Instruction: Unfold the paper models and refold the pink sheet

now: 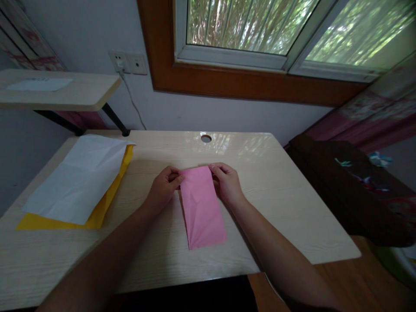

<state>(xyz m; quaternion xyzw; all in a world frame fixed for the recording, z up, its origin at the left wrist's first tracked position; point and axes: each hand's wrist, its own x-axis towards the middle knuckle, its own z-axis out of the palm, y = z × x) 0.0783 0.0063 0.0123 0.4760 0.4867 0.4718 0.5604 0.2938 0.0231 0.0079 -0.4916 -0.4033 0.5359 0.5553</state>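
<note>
Dim, daylight from window (pixel 240 26), desk (pixel 276 195) glare

2 hands are pinching 1 pink ppr (pixel 204 208) btwn them: 1 L hand (pixel 164 184), 1 R hand (pixel 229 180). 1 desk (pixel 286 195) is sitting under both. L of hands, 2 sheets are showing: 1 wht sheet (pixel 81 177) on top, 1 yel. sheet (pixel 97 216) under. 1 desk hole (pixel 206 138) is showing beyond hands. Farther up & L, 1 shelf (pixel 91 89) is resting on 2 visible legs (pixel 116 118), holding 1 wht slip (pixel 39 84); 2 outlets (pixel 138 64) are sitting nearby, w/ 1 cord (pixel 134 104) hanging. Above hands, 2 window panes (pixel 240 26) are showing.
</note>
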